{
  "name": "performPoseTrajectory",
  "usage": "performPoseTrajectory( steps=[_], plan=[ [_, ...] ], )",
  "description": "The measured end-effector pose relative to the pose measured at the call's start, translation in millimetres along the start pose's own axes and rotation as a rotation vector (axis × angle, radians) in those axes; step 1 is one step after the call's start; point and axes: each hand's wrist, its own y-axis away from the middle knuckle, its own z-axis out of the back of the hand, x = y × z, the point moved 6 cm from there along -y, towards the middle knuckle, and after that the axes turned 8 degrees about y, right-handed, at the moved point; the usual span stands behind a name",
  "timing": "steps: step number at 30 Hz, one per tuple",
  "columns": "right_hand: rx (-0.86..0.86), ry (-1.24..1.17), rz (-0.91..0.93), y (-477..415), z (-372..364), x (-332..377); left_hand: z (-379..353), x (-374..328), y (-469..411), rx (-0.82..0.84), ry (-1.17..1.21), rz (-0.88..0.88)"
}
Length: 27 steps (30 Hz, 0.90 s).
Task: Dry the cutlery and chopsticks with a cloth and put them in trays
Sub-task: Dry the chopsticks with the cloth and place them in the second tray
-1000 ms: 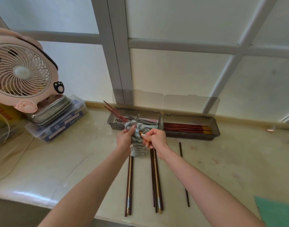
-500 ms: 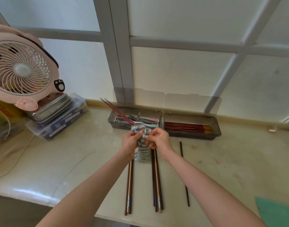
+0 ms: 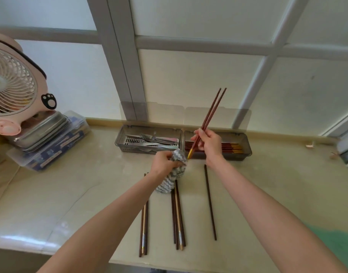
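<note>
- A pink desk fan (image 3: 13,89) stands at the far left on a steel container (image 3: 45,131), which sits on a clear plastic box (image 3: 50,152).
- The left tray (image 3: 118,138), by the window, holds forks and knives (image 3: 153,140).
- A small bundle of chopsticks (image 3: 144,223) lies on the counter (image 3: 70,194), partly under the left forearm.
- The left hand (image 3: 164,162) is curled tightly round the bunched top of a grey-and-white zigzag cloth (image 3: 175,174); the rest of the cloth hangs down to the counter.
- A second bundle of chopsticks (image 3: 178,217) lies just below the cloth.
- The right hand (image 3: 208,143) pinches a dark red pair of chopsticks (image 3: 212,111) near their lower part, above the right tray. The pair tilts up and to the right, its gold ends just beside the cloth.
- A single dark chopstick (image 3: 209,201) lies alone on the counter.
- The right tray (image 3: 247,144) holds red chopsticks with gold ends (image 3: 231,147), lying lengthwise.
- A green patch (image 3: 336,245) shows at the lower right.
</note>
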Motion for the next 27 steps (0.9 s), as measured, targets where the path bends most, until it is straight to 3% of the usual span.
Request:
performPoseTrajectory(
  steps=[2,4,7,10,13,16,17,19,21,22,24,25,27],
  plan=[
    [-0.156,0.255,0.121,-18,30,12,7,8,-3,-0.015,0.167,0.09],
    [-0.23,0.703,0.23,-35,56,12,13,14,-5,-0.045,0.285,0.129],
    [-0.186,1.29,0.299,-58,82,-11,22,21,-5,-0.109,0.382,0.144],
    [-0.094,1.538,0.338,-76,88,-30,27,24,-5,-0.135,0.482,0.154],
    [-0.01,1.658,0.27,-89,80,-46,34,23,-1,-0.15,0.557,0.139],
    [0.36,1.757,0.002,-91,71,-75,46,17,5,-0.176,0.65,0.102],
    [0.4,1.774,-0.029,-91,70,-81,54,17,6,-0.196,0.676,0.091],
    [0.22,1.69,0.045,-89,70,-77,72,17,10,-0.25,0.71,0.067],
    [-0.048,1.48,0.285,-74,59,-61,89,16,13,-0.3,0.745,0.036],
    [-0.079,1.378,0.444,-61,47,-57,96,15,14,-0.318,0.763,0.017],
    [0.019,1.272,0.64,-28,16,-60,108,13,15,-0.354,0.8,-0.018],
    [0.113,1.259,0.611,-13,0,-69,114,12,16,-0.373,0.822,-0.032],
    [0.277,1.319,0.344,12,-25,-100,122,13,17,-0.408,0.855,-0.046]
  ],
)
